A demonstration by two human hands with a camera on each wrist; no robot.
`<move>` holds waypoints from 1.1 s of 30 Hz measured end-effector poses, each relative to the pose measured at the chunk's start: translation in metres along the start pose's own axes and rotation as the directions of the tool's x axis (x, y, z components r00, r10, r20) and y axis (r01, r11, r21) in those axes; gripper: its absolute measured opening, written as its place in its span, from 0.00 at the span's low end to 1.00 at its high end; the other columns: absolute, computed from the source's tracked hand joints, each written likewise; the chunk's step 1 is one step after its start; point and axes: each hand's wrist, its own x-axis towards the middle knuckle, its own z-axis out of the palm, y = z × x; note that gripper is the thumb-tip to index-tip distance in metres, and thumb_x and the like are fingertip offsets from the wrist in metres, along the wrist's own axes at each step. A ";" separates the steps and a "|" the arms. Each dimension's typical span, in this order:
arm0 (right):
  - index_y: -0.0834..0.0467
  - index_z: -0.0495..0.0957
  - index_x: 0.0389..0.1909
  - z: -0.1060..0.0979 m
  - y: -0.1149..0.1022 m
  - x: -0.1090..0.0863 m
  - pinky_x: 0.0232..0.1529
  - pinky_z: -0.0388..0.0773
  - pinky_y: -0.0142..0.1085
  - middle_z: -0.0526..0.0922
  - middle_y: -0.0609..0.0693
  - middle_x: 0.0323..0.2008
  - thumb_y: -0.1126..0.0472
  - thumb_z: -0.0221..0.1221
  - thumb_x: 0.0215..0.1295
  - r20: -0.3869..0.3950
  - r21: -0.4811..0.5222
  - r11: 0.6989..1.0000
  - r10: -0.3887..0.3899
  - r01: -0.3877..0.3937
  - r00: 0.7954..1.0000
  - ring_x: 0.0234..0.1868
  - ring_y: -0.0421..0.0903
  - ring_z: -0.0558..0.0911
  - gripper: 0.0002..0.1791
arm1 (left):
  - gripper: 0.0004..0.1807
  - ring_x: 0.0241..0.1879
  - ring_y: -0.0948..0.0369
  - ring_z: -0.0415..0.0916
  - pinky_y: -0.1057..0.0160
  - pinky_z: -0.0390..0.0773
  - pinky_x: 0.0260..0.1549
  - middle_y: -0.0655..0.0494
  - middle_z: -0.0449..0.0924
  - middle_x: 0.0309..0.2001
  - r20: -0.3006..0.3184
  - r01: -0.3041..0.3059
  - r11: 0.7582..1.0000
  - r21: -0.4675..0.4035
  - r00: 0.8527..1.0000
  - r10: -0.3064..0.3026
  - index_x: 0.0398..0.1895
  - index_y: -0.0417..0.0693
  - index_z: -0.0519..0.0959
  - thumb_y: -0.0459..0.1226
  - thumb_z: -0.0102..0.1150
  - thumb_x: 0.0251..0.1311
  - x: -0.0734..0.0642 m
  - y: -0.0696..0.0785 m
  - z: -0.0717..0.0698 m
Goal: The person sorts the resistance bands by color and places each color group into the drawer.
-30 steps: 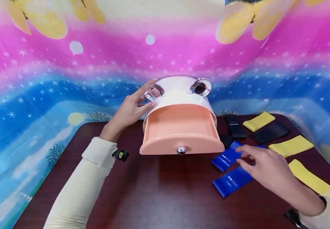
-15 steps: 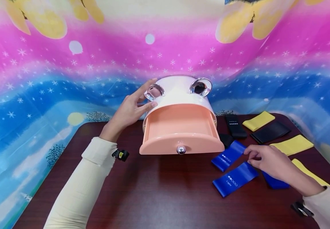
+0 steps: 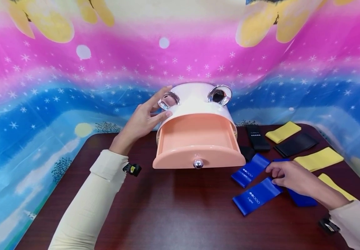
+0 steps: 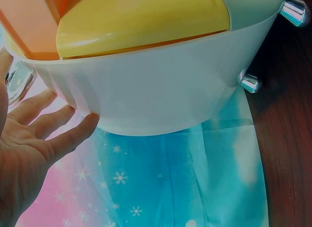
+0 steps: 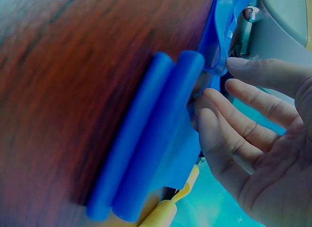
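A white rounded drawer box [image 3: 194, 99] with two chrome ring-shaped ears stands on the table, its peach drawer [image 3: 198, 156] pulled out. My left hand [image 3: 144, 118] rests on the box beside the left ear, thumb at the front rim. In the left wrist view, straight fingers [image 4: 73, 132] touch the box's side wall. My right hand [image 3: 295, 175] hovers over blue "Light" exercise bands, fingers loosely bent. One band [image 3: 250, 170] lies near the drawer, another band [image 3: 256, 196] in front of it, and a third band [image 3: 302, 198] is partly hidden under the hand. A fingertip meets a blue band's loop [image 5: 224, 32].
Yellow bands [image 3: 319, 159] and black bands [image 3: 295, 144] lie at the right of the dark table [image 3: 167, 215]. One black band sits close beside the box. A patterned cloth [image 3: 136, 69] hangs behind. The open drawer juts toward the front.
My right hand has shifted right, off the two labelled blue bands, uncovering more of the front one and part of the third. The left hand, box and drawer stay put.
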 end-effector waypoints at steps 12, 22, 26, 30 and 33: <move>0.64 0.82 0.48 0.006 0.001 -0.001 0.31 0.77 0.31 0.80 0.46 0.32 0.69 0.72 0.60 0.034 0.055 0.997 0.044 -0.046 0.998 0.34 0.43 0.80 0.16 | 0.41 0.64 0.48 0.82 0.40 0.80 0.64 0.45 0.79 0.69 0.006 0.004 1.000 -0.016 1.000 -0.004 0.81 0.84 0.56 0.47 0.65 0.72 0.001 0.000 0.001; 0.67 0.82 0.44 0.012 -0.002 -0.004 0.28 0.71 0.31 0.77 0.47 0.28 0.69 0.70 0.60 0.010 0.101 0.991 0.086 -0.086 0.996 0.30 0.42 0.75 0.12 | 0.41 0.64 0.46 0.82 0.42 0.80 0.65 0.43 0.79 0.68 0.011 0.012 0.999 -0.041 1.000 -0.012 0.81 0.83 0.56 0.46 0.65 0.72 0.001 0.000 0.002; 0.67 0.82 0.43 0.012 -0.006 -0.004 0.27 0.67 0.31 0.74 0.47 0.27 0.69 0.69 0.61 0.014 0.111 0.988 0.110 -0.111 0.994 0.29 0.43 0.73 0.11 | 0.41 0.64 0.46 0.82 0.41 0.80 0.64 0.44 0.78 0.69 0.009 0.006 1.000 -0.029 1.000 -0.005 0.81 0.82 0.56 0.46 0.65 0.72 0.001 -0.001 0.001; 0.63 0.83 0.42 0.011 -0.010 -0.005 0.28 0.67 0.31 0.74 0.48 0.29 0.70 0.70 0.61 0.009 0.102 0.989 0.104 -0.105 0.995 0.32 0.44 0.73 0.09 | 0.41 0.65 0.48 0.81 0.39 0.80 0.64 0.46 0.77 0.71 0.005 -0.003 1.000 -0.013 1.000 0.003 0.82 0.82 0.56 0.46 0.65 0.72 0.000 -0.001 0.000; 0.60 0.84 0.40 0.010 -0.012 -0.005 0.29 0.69 0.31 0.76 0.48 0.31 0.72 0.70 0.60 0.002 0.095 0.992 0.087 -0.086 0.996 0.33 0.45 0.74 0.10 | 0.41 0.65 0.48 0.81 0.39 0.80 0.64 0.46 0.76 0.72 0.005 -0.006 1.000 -0.007 1.000 0.006 0.82 0.82 0.56 0.46 0.65 0.72 0.000 -0.001 0.000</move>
